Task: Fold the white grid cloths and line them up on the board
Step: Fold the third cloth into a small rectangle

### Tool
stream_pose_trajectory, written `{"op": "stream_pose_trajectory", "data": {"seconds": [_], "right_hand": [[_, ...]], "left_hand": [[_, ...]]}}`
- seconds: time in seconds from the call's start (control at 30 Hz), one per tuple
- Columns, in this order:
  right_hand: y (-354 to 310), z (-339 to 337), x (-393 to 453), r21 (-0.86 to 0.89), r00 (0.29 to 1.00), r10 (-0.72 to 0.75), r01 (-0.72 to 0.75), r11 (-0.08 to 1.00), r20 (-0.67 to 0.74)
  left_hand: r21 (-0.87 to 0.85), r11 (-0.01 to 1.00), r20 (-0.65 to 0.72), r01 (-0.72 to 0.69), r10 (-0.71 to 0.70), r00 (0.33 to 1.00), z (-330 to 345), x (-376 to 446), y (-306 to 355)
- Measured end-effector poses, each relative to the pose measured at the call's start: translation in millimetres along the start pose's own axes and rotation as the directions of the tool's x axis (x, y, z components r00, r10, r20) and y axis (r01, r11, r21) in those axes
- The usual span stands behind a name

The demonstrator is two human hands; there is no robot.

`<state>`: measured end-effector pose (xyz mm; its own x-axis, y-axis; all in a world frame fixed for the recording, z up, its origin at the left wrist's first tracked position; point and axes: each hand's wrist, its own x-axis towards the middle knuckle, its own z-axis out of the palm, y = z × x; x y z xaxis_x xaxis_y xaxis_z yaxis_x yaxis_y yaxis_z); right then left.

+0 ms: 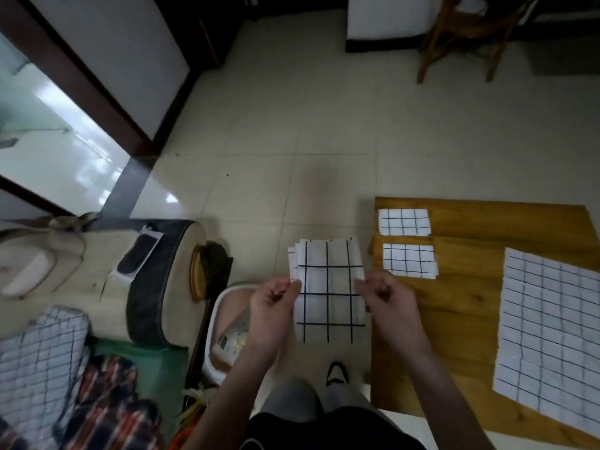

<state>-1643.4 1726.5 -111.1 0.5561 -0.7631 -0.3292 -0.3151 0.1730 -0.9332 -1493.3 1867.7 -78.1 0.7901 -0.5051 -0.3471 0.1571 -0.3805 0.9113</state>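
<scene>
I hold a folded white grid cloth [328, 287] in the air over the floor, just left of the wooden board [470, 303]. My left hand [274, 303] pinches its left edge and my right hand [388, 300] pinches its right edge. Two small folded grid cloths lie on the board's far left side, one [404, 222] behind the other [409, 259]. A large unfolded grid cloth [548, 332] lies flat on the board's right part.
A white basket [220, 323] stands on the tiled floor below my left hand. To the left are a round padded stool [162, 280] and a pile of checked cloth [35, 362]. A wooden chair [467, 34] stands far back. My foot [337, 373] is beside the board.
</scene>
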Motion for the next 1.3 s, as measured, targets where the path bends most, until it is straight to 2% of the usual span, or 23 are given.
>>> {"op": "stream_pose_trajectory", "data": {"seconds": [0.2, 0.3, 0.43, 0.53, 0.7, 0.77, 0.93, 1.07, 1.2, 1.3], "right_hand": [[6.6, -25.3, 15.6, 0.107, 0.988, 0.049, -0.033, 0.994, -0.148], [14.9, -37.7, 20.7, 0.104, 0.970, 0.078, -0.055, 0.993, -0.231], [27.4, -47.3, 31.3, 0.100, 0.919, 0.161, -0.134, 0.986, -0.361], [35.3, -51.7, 36.2, 0.171, 0.851, 0.234, -0.172, 0.970, -0.470], [52.0, -48.9, 45.4, 0.394, 0.691, 0.428, -0.220, 0.892, -0.582], [58.3, -44.3, 48.3, 0.484, 0.621, 0.497, -0.207, 0.850, -0.606], [69.9, -34.7, 51.6, 0.627, 0.472, 0.600, -0.120, 0.770, -0.646], [80.3, -28.8, 52.8, 0.648, 0.373, 0.627, -0.085, 0.757, -0.684], [102.6, -23.7, 61.0, 0.657, 0.292, 0.642, -0.056, 0.752, -0.709], [125.9, -19.4, 69.3, 0.653, 0.252, 0.642, -0.049, 0.755, -0.724]], "left_hand": [[0.082, 0.996, 0.192, -0.042, 0.025, 0.981, 45.4, 56.4, 16.7], [0.154, 0.985, 0.250, -0.077, 0.036, 0.968, 76.0, 91.9, 14.6], [0.249, 0.947, 0.454, -0.203, 0.072, 0.888, 118.1, 123.4, 20.9], [0.280, 0.928, 0.588, -0.247, 0.037, 0.808, 146.3, 140.5, 28.8], [0.356, 0.887, 0.747, -0.293, -0.082, 0.659, 190.0, 166.8, 32.1], [0.384, 0.875, 0.779, -0.294, -0.135, 0.613, 205.8, 175.6, 31.6], [0.438, 0.809, 0.864, -0.391, -0.260, 0.430, 239.3, 194.6, 20.6], [0.422, 0.788, 0.893, -0.447, -0.277, 0.354, 264.7, 198.2, 12.2], [0.413, 0.783, 0.901, -0.465, -0.278, 0.332, 284.3, 203.1, -13.5], [0.416, 0.772, 0.906, -0.480, -0.307, 0.291, 299.9, 209.9, -36.8]]}}
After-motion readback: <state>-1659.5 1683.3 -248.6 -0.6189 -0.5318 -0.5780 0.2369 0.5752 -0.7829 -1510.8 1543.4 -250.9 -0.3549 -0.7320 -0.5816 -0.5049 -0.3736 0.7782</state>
